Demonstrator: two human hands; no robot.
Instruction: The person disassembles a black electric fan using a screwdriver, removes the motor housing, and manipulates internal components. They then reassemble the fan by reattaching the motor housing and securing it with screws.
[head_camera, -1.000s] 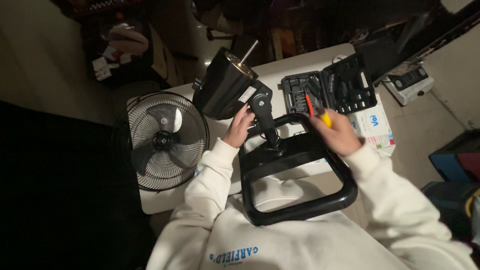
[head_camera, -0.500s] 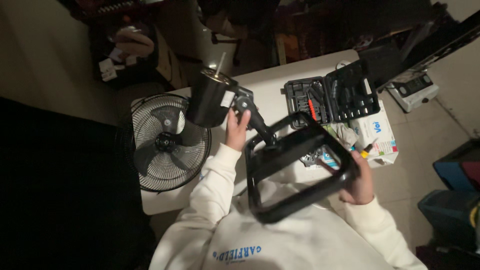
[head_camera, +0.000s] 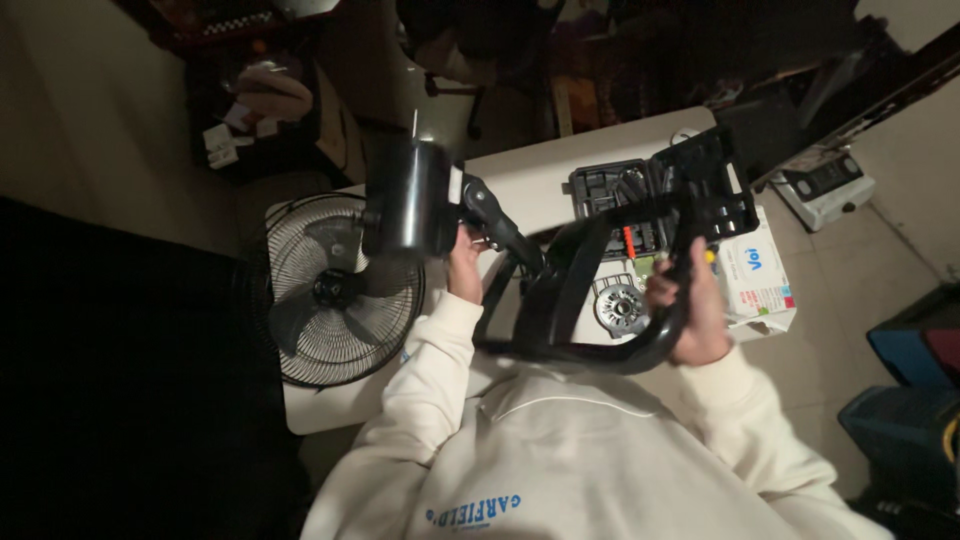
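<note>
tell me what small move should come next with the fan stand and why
Probably lower the black stand back onto the white table. The right hand grips its curved tube in mid-air, the left hand holds near the motor, and the heavy motor end juts out unsupported over the fan grille.

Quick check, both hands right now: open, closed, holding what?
Left hand: closed on the fan motor assembly, at its neck bracket.
Right hand: closed around the black tubular stand frame.
</note>
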